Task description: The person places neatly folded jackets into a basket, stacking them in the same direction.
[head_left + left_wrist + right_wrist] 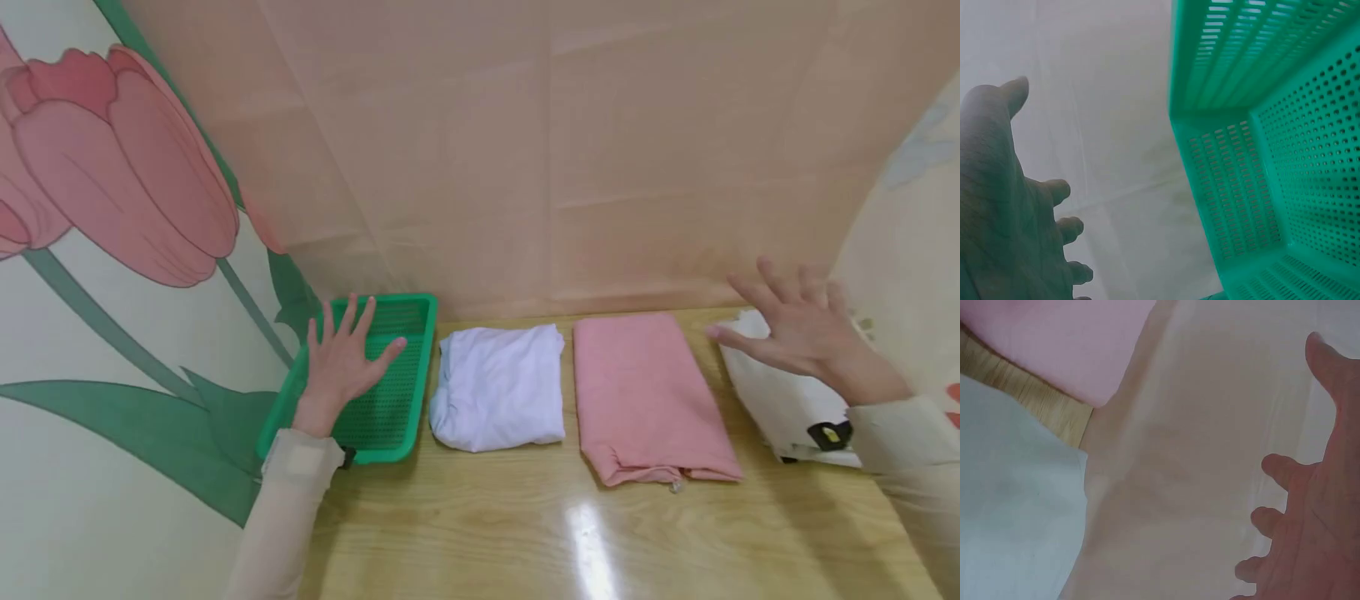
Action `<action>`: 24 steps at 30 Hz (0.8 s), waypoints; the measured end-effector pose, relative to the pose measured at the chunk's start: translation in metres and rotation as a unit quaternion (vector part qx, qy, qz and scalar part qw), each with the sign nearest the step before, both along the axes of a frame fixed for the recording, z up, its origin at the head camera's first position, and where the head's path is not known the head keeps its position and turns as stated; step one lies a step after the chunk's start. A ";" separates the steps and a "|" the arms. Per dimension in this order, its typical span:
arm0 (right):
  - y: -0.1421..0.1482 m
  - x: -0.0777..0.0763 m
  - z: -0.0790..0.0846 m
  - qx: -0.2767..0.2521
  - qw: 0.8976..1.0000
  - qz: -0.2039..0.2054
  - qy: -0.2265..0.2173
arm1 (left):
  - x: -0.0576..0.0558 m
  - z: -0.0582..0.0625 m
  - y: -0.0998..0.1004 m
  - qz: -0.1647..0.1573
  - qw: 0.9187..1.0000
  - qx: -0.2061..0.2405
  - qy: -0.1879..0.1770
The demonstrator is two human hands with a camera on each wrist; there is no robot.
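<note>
My left hand is held up over the green plastic basket, fingers spread and holding nothing. The basket's perforated walls fill the right of the left wrist view, and its visible inside holds nothing. Spread as well, my right hand hovers above a white cloth item at the table's right and grips nothing. Between the hands lie a folded white-lavender cloth and a folded pink cloth. In the right wrist view, corners of the pink cloth and the white item show.
The wooden table has a glossy, light-reflecting surface. A beige sheet hangs along its back edge. On the left stands a panel with painted tulips; another pale printed panel borders the right.
</note>
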State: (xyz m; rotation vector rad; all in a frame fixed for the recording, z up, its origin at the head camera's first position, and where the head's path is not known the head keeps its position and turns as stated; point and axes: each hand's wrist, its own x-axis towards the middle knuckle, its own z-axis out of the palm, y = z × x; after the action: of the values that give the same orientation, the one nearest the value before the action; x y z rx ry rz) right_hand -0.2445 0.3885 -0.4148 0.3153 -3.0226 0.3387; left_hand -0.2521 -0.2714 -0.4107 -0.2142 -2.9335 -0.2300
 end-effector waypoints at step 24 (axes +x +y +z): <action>-0.067 0.008 -0.003 -0.116 0.991 0.055 -0.026 | 0.013 -0.002 0.049 -0.026 0.992 0.124 0.022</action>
State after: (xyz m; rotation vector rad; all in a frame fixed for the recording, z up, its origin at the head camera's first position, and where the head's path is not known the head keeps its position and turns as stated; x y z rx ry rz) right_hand -0.2367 0.3213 -0.4180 0.4615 -2.9808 0.7116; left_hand -0.2395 -0.2225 -0.4127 -0.2536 -2.8228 -0.5847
